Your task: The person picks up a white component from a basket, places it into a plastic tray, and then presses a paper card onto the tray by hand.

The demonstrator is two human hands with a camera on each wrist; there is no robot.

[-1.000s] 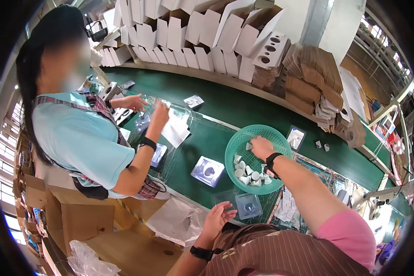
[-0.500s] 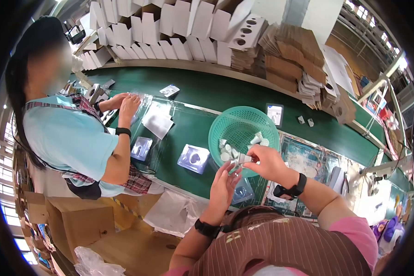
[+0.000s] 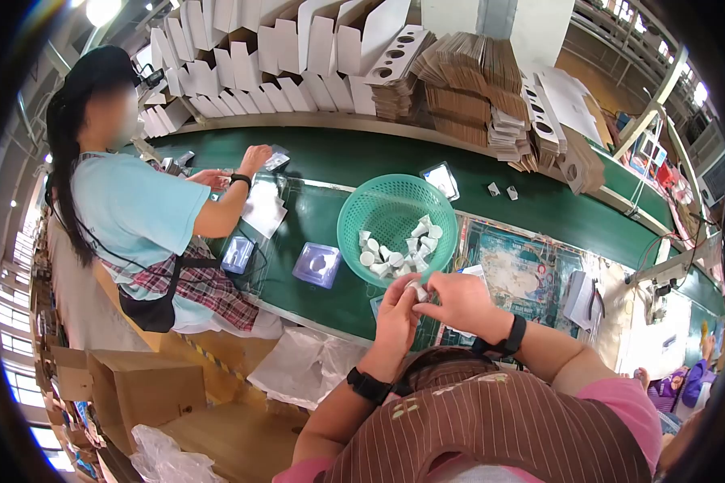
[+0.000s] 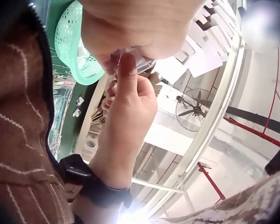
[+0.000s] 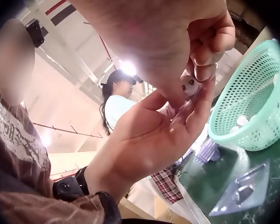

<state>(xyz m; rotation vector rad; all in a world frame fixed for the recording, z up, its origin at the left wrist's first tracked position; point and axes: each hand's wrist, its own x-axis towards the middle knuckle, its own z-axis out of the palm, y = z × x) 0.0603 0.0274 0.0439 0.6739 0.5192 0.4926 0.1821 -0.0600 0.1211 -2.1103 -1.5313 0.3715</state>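
Observation:
Both hands meet just below the near rim of a green mesh basket [image 3: 353, 225]. The left hand [image 3: 395, 326] holds a piece of clear plastic [image 5: 183, 111] along its fingers, palm up in the right wrist view. The right hand [image 3: 469, 304] pinches a small white piece [image 5: 190, 85], with two dark holes in its face, against that plastic. In the left wrist view the right thumb lies on the clear plastic [image 4: 139, 59], while the left hand [image 4: 140, 23] covers much of it. Several white cone-shaped pieces [image 3: 368, 258] lie in the basket.
Left of the basket lies a clear plastic tray [image 3: 317, 265]; another package [image 3: 441, 181] is behind it. Two small white pieces [image 3: 503, 191] sit on the green surface [image 3: 306, 145]. Someone in a light blue shirt [image 3: 149, 197] works at left. Stacked cardboard [image 3: 459, 88] lines the back; pliers [image 3: 594, 304] lie right.
The right hand has come out of the basket with a white piece and moved to the left hand. The left hand has risen and closed in. The other person's hands have also moved.

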